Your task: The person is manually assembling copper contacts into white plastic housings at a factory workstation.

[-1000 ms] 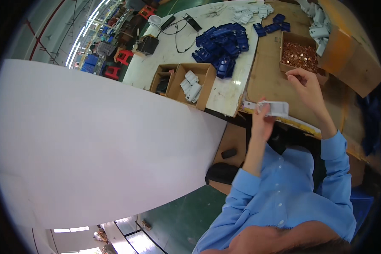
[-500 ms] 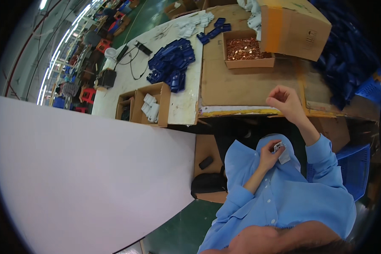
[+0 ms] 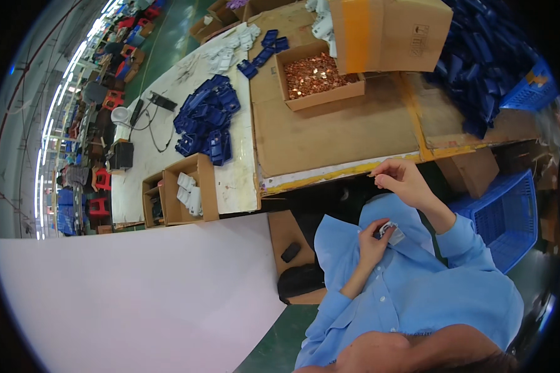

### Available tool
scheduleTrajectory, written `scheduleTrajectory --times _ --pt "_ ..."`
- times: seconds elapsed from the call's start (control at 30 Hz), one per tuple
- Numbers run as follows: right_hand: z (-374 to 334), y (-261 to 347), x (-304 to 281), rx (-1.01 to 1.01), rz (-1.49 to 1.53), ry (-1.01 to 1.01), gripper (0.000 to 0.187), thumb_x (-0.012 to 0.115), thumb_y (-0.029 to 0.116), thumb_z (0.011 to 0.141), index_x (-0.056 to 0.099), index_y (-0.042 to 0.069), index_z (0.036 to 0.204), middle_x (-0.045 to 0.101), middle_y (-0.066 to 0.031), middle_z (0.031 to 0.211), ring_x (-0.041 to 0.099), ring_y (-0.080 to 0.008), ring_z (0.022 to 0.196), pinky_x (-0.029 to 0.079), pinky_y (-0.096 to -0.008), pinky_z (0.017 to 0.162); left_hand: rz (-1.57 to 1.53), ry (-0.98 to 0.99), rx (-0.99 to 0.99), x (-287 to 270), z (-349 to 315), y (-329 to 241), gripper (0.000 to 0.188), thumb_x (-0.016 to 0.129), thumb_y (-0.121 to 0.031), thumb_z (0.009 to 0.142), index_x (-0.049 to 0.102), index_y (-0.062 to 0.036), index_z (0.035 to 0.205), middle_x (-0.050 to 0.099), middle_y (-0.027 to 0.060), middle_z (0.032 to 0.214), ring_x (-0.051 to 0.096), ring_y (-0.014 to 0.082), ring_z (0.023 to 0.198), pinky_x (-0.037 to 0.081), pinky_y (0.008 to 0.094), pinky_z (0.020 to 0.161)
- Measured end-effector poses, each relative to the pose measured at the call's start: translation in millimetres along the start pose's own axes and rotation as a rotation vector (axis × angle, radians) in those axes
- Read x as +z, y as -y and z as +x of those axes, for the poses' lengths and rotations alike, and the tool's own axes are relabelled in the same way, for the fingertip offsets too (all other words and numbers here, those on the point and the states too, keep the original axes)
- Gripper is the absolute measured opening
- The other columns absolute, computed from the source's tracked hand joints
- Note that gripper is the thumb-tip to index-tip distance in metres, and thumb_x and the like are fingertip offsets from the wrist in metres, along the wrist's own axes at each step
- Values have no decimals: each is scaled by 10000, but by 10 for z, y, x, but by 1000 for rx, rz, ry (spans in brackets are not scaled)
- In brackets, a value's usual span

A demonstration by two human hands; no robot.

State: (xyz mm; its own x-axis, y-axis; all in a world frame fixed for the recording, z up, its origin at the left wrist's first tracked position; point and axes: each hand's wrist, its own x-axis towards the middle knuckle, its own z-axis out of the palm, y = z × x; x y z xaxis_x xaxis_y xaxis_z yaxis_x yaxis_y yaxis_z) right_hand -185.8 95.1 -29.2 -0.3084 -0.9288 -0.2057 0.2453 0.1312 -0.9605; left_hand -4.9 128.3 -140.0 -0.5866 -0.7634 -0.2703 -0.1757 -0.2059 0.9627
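Observation:
My left hand (image 3: 373,243) is closed around a small white plastic part (image 3: 392,232), held low over my lap. Part of that piece is covered by the fingers. Above and to the right of it, just off the table's front edge, my right hand (image 3: 407,182) is closed in a pinch. Something tiny seems to sit at its fingertips, too small to make out. Beyond this hand, an open cardboard tray (image 3: 326,99) on the table holds a heap of small copper-coloured metal pieces (image 3: 317,73).
Blue plastic parts (image 3: 206,115) lie piled on the white table, left. A small carton (image 3: 206,186) there holds white parts. A large carton (image 3: 395,37) stands behind the tray; more blue parts (image 3: 473,56) fill the far right. A blue crate (image 3: 504,217) stands right of me.
My right hand has come down and closer to my left hand, away from the tabletop. The left hand still grips the white part. The whole view has swung, shifting the table leftward.

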Motion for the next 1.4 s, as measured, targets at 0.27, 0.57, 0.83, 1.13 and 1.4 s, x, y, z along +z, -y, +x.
scheduleTrajectory --times 0.27,0.57,0.83,1.13,1.4 --pt "-163 311 -62 -72 45 -5 103 612 7 880 618 -24 978 646 -60 900 614 -110 829 504 -245 768 62 518 85 40 776 -396 254 690 -52 785 655 2 1031 684 69 915 636 141 861 495 274 793" --pt "-315 371 -209 -17 37 -60 108 653 6 846 619 -26 943 659 -86 854 633 -122 787 518 -241 723 -628 558 -527 278 459 88 297 647 -82 839 570 -27 1120 651 84 989 646 173 872 527 299 750" --pt "-253 191 -61 55 83 -3 90 644 8 848 633 -19 934 666 -78 893 644 -120 826 531 -252 760 -621 -75 -262 -293 450 -600 206 578 -162 934 536 -43 1096 648 94 882 634 149 675 519 265 546" --pt "-230 332 217 -51 -150 -26 71 629 5 853 623 -24 918 620 -43 890 597 -101 802 476 -227 752 -357 -101 -58 -545 552 -1269 171 571 -149 940 558 -24 1055 655 80 867 614 103 647 506 236 556" --pt "-60 311 434 -367 -648 -39 68 650 3 801 636 28 863 530 -62 794 533 -157 620 419 -273 530 -304 -78 148 -450 554 -1280 304 438 -58 903 535 8 1183 618 64 979 594 102 788 492 236 675"
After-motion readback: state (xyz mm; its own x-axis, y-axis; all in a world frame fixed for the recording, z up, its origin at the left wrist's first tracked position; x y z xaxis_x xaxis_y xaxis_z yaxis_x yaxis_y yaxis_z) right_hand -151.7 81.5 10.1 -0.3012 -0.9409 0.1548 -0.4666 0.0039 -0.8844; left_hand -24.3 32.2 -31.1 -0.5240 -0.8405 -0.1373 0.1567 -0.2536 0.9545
